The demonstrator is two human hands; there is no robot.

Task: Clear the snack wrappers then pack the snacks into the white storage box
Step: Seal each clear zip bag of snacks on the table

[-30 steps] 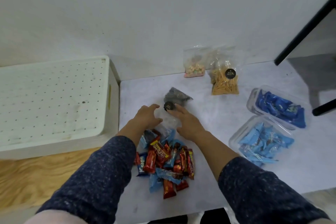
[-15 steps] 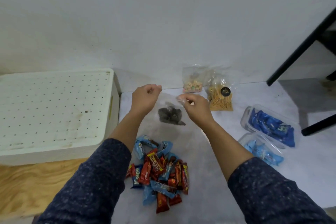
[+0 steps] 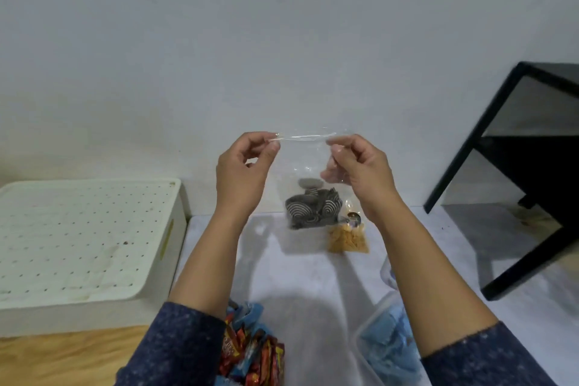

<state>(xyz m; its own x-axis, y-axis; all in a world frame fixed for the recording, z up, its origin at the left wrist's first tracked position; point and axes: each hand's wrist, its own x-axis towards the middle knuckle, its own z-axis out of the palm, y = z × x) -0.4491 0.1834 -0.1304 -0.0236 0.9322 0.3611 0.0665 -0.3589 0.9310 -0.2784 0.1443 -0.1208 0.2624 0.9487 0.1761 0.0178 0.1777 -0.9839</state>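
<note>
Both hands have risen since half a second ago — left hand [image 3: 242,166] and right hand [image 3: 360,163] pinch the top corners of the clear zip bag [image 3: 308,185], hanging above the table's [image 3: 297,276] far edge. Striped dark snacks sag low; a loosened seal could spill them. The white storage box [image 3: 84,241], lidded, sits left.

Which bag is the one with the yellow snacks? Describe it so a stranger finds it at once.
Start at the white table against the wall. Near its far edge, just beyond the right hand, lies a small clear bag of yellow snacks. It carries a round dark sticker; the held clear bag in front holds dark striped pieces.
</note>
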